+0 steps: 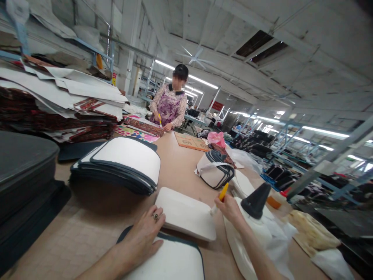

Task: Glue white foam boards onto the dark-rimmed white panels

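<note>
White panel (177, 262) under the spread left hand (144, 238); right hand (230, 208) pinches yellow tool (223, 192); black cone (256, 200) just beside.

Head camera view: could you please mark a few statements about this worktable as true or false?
1. The left hand rests on a dark-edged white panel. True.
2. The right hand is empty. False: it grips a yellow-handled tool.
3. A stack of dark-edged panels lies left of the white pad. True.
4. The black cone lies tipped on its side. False: it stands upright, beside the right hand.
5. The co-worker stands right beside the left hand. False: the co-worker is at the far end of the table.
</note>
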